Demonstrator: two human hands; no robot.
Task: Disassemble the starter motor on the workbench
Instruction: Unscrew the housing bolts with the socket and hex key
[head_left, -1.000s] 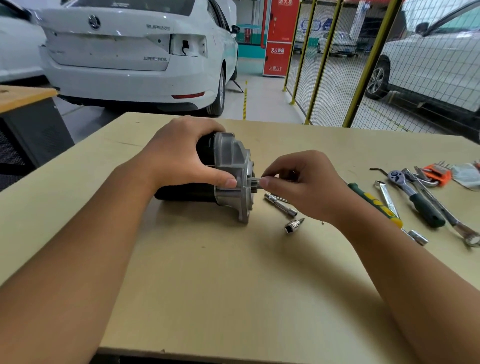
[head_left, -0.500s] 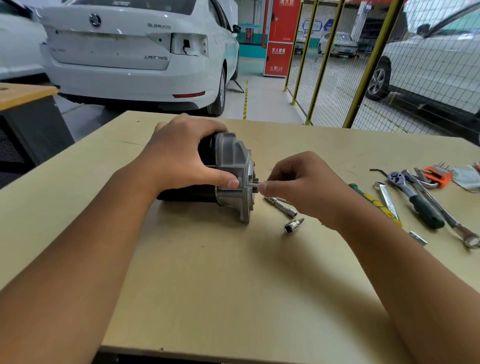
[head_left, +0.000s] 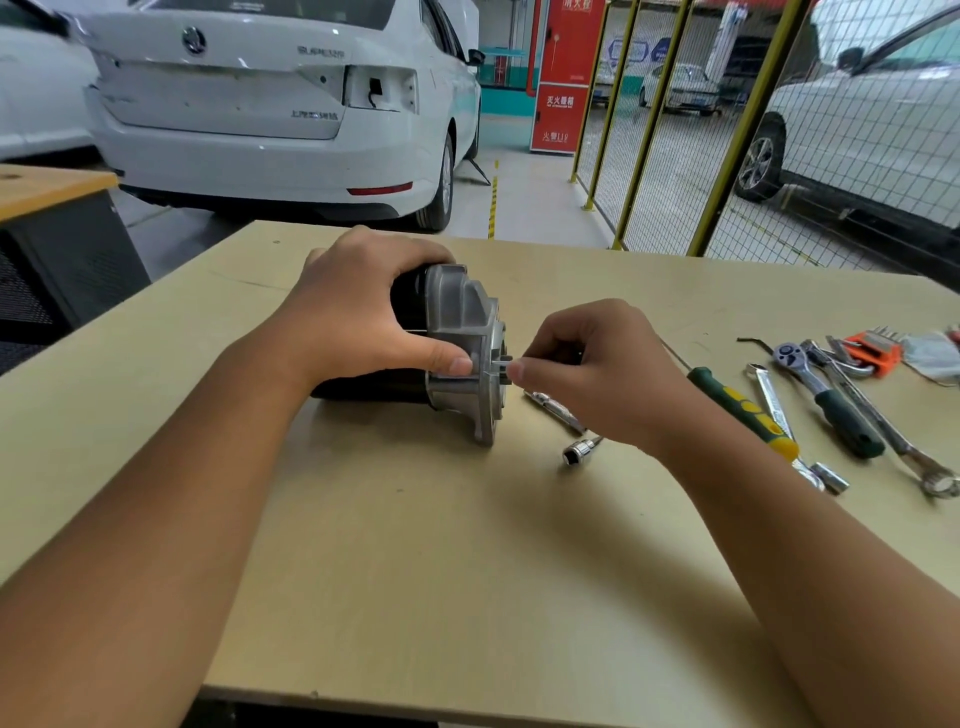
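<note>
The starter motor (head_left: 462, 332) lies on its side in the middle of the workbench (head_left: 415, 571), black body to the left and grey aluminium end housing facing right. My left hand (head_left: 363, 312) grips it from above, thumb pressed on the housing flange. My right hand (head_left: 587, 369) pinches a small metal bolt (head_left: 500, 365) that sticks out of the housing face. The fingertips hide most of the bolt.
A loose socket (head_left: 577, 452) and an extension bar (head_left: 556, 410) lie just right of the motor. Further right lie a green-yellow screwdriver (head_left: 737, 405), a ratchet (head_left: 826, 395), spanners (head_left: 904, 452) and an orange hex key set (head_left: 872, 353). White cars and a yellow mesh fence stand beyond the bench.
My right hand has stayed on the bolt at the housing face, shifting its fingers slightly. The left hand holds the motor in the same place.
</note>
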